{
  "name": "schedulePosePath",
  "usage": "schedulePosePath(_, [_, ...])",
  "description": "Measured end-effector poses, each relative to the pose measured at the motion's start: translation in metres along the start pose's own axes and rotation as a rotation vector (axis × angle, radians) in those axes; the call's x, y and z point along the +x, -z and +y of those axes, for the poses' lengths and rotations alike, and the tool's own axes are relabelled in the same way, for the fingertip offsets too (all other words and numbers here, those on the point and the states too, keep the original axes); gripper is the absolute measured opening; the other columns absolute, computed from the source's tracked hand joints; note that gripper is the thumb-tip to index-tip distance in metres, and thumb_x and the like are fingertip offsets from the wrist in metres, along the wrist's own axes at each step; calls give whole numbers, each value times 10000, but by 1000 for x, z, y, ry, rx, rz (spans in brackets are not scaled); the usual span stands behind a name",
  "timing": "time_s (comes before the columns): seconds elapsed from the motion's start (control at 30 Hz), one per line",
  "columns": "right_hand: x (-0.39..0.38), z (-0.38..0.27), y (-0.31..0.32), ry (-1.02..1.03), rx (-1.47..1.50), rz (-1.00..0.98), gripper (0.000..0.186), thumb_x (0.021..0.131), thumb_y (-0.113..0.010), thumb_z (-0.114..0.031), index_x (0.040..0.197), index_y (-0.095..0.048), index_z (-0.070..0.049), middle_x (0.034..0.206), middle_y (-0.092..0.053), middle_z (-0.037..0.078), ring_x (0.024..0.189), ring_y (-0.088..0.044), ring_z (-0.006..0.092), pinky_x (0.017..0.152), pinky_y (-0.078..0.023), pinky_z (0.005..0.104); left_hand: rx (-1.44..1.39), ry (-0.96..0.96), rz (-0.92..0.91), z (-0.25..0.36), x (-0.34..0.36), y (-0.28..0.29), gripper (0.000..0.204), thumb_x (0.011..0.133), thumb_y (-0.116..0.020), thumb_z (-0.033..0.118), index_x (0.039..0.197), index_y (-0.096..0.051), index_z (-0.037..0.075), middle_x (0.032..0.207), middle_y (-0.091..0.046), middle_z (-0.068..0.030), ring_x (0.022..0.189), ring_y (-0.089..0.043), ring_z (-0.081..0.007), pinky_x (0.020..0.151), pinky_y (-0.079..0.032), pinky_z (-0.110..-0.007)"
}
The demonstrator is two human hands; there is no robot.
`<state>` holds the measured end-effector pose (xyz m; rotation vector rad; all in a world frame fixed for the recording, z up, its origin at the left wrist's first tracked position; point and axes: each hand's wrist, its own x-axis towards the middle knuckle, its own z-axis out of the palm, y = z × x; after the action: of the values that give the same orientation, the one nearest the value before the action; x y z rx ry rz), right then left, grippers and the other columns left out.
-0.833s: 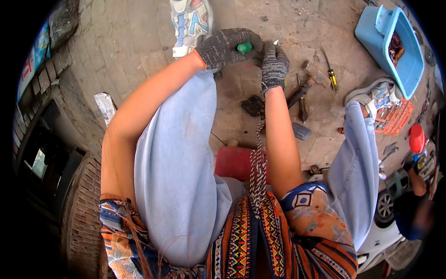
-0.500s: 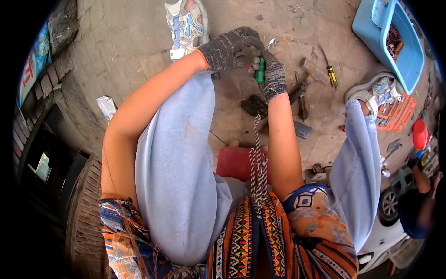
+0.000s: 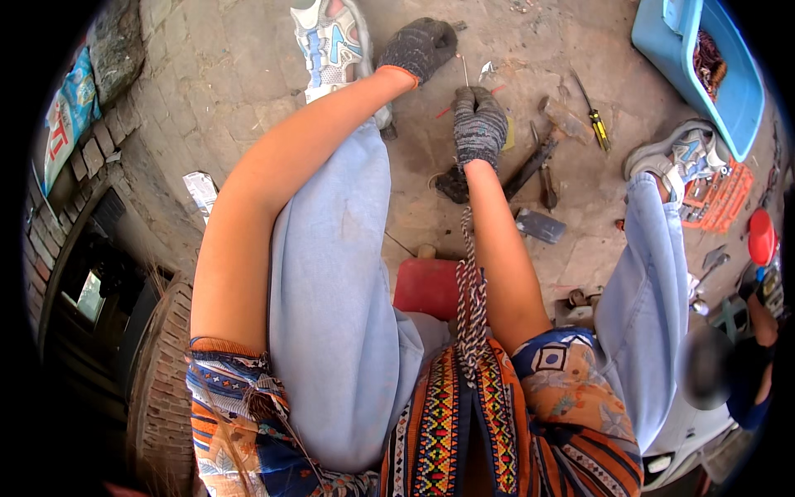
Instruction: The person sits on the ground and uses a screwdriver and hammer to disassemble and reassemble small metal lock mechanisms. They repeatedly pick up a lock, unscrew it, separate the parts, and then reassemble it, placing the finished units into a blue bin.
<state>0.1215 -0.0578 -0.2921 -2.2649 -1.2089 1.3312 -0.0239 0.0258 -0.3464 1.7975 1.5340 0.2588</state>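
My left hand (image 3: pixel 421 50), in a dark grey knitted glove with an orange cuff, is beside my left shoe. Its fingers are curled closed; what they hold, if anything, is hidden. My right hand (image 3: pixel 480 124), gloved alike, is closed nearer to me. A thin metal shaft (image 3: pixel 464 71) sticks up from its fingers, its tip close to my left hand but apart from it. The green handle seen earlier is covered by the glove. Thin red strips (image 3: pixel 444 112) lie on the ground by my right hand, and a yellowish piece (image 3: pixel 510 132) shows at its edge.
A yellow-black screwdriver (image 3: pixel 598 130), a hammer (image 3: pixel 565 118) and dark tools (image 3: pixel 531 169) lie on the brick ground. Farther right are a blue bin (image 3: pixel 687 79) and an orange tool tray (image 3: pixel 710 201). A tire (image 3: pixel 157 389) stands at left; another person (image 3: pixel 749 364) is at far right.
My hands have parted: the left moved up and away, while the right turned knuckles-up and shifted slightly nearer. The green handle went out of sight and the thin shaft came into view.
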Motion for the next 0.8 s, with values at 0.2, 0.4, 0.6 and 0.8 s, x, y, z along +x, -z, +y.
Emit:
schedulePosePath(0.2, [-1, -6, 6, 38, -122, 49, 308, 888, -525, -328, 977, -668, -70, 924, -658, 184, 857, -628, 360, 776, -484, 431, 52, -21, 6, -4, 3, -5, 219, 763, -632, 289, 911, -638, 128, 906, -625, -104, 890, -592, -303, 788, -469, -410])
schedulePosePath(0.4, [-3, -11, 5, 38, -180, 39, 319, 888, -519, -336, 999, -668, -77, 937, -658, 182, 868, -626, 362, 794, -483, 436, 95, 26, -9, 0, 6, -3, 231, 787, -585, 330, 909, -640, 141, 940, -629, -102, 909, -592, -301, 805, -464, -413])
schedulePosePath(0.6, [4, -16, 10, 43, -244, -17, 323, 888, -508, -333, 998, -670, -77, 942, -655, 188, 876, -623, 365, 799, -483, 440, 143, 56, -83, 3, 13, 0, 236, 786, -561, 317, 901, -650, 131, 921, -644, -121, 895, -604, -311, 792, -470, -432])
schedulePosePath(0.8, [10, -8, 11, 81, -223, -29, 330, 887, -508, -329, 999, -673, -66, 935, -650, 203, 885, -617, 374, 806, -474, 446, 224, 116, -102, 1, 26, -11, 260, 781, -526, 300, 893, -663, 110, 907, -657, -139, 857, -618, -348, 753, -486, -465])
